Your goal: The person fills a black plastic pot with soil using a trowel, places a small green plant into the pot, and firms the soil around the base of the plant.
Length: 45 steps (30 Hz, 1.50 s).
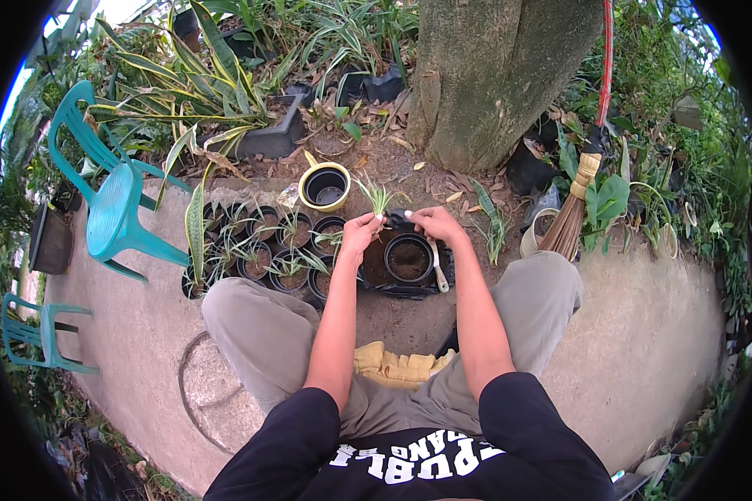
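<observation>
My left hand (362, 232) is closed, pinching a small spider plant (377, 195) with narrow green-and-cream leaves. Close by on the right, my right hand (439, 224) has its thumb and fingers drawn together at a dark bit whose kind I cannot make out. Below and between both hands sits a round black pot (409, 277) with dark soil inside. A hand tool with a pale handle (440, 280) lies against its right side. Left of my forearm, several black pots (288, 280) of soil hold similar young plants.
A yellow pot (348, 196) with a black pot inside stands beyond the seedlings. Green plastic chairs (113, 209) are at the left. A tree trunk (497, 83) rises ahead, and a stick broom (570, 219) leans at the right. Yellow cloth gloves (397, 367) lie in my lap.
</observation>
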Tool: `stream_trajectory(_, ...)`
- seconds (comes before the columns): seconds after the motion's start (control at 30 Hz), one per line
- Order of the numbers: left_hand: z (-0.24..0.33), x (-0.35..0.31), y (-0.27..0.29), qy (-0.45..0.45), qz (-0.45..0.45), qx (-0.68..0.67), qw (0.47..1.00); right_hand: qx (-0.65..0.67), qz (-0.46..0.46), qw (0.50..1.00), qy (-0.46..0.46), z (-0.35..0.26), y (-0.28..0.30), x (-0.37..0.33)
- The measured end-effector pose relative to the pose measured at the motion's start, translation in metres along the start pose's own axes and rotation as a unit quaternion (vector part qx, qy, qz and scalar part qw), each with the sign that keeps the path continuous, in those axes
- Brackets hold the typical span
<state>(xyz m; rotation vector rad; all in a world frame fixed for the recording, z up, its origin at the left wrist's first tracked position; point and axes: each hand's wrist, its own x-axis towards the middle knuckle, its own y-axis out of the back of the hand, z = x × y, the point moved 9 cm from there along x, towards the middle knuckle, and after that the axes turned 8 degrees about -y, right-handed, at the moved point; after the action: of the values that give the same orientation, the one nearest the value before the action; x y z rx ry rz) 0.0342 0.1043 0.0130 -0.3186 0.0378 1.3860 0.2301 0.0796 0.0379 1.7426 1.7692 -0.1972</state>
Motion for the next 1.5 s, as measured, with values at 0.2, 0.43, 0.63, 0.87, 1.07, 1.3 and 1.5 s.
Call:
stream_trajectory(0.2,0.007,-0.002,-0.036,-0.079,-0.091,0.102,0.987,0.096,-0.055,0.994,0.011,-0.006,-0.035,-0.008)
stream_trajectory(0.43,0.022,-0.014,-0.042,-0.107,-0.117,0.192,0.969,0.089,-0.003,0.993,0.075,-0.019,-0.026,-0.017)
stream_trajectory(0.63,0.021,-0.015,-0.049,-0.116,-0.14,0.231,0.956,0.13,-0.015,0.988,0.085,-0.006,-0.021,-0.01)
stream_trajectory(0.87,0.007,-0.009,-0.047,-0.103,-0.154,0.228,0.956,0.158,-0.036,0.985,0.066,0.0,-0.018,-0.01)
stream_trajectory(1.07,0.002,-0.009,-0.049,-0.068,-0.185,0.175,0.965,0.139,-0.044,0.986,0.079,-0.003,-0.016,-0.011)
stream_trajectory(1.3,0.014,-0.017,-0.052,-0.063,-0.173,0.143,0.972,0.111,-0.061,0.987,0.097,-0.01,-0.016,-0.015)
stream_trajectory(1.5,0.017,-0.017,-0.053,-0.085,-0.183,0.139,0.97,0.139,-0.056,0.985,0.085,-0.012,-0.01,-0.021)
